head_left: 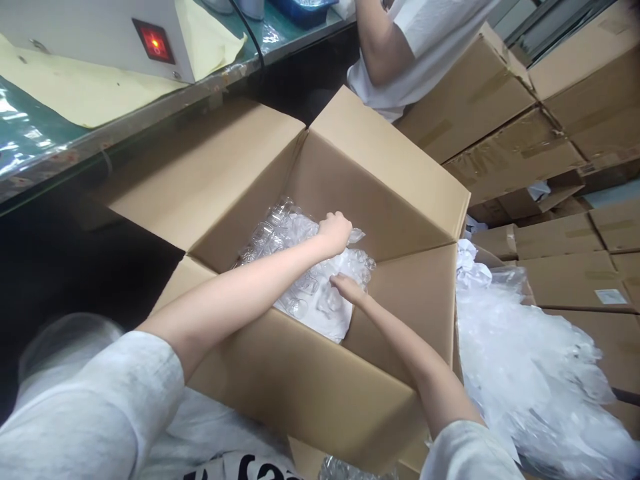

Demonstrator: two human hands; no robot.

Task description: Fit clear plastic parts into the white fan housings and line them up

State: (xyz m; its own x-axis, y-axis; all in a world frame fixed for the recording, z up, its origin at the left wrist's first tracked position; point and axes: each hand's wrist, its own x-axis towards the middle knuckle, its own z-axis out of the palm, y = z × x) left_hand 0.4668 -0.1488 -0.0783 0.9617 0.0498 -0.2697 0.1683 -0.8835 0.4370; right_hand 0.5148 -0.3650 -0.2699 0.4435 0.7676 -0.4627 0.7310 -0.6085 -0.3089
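Note:
Both my arms reach into an open cardboard box (pixel 325 393). Inside lie clear moulded plastic pieces (pixel 263 240) and thin clear plastic film (pixel 327 297), with white material showing beneath. My left hand (pixel 336 232) is closed in a fist above the pile, and a crumpled bit of the clear film sticks out past its fingers. Lower and nearer to me, my right hand (pixel 349 288) has its fingers drawn together at the film's surface. What the right fingers hold, if anything, is hidden.
A table (pixel 220 83) at the upper left carries a machine (pixel 100 30) with a lit red switch (pixel 153 41). Another person (pixel 400 57) stands beyond the box. Stacked cartons (pixel 570 247) line the right, behind a heap of clear plastic bags (pixel 530 373).

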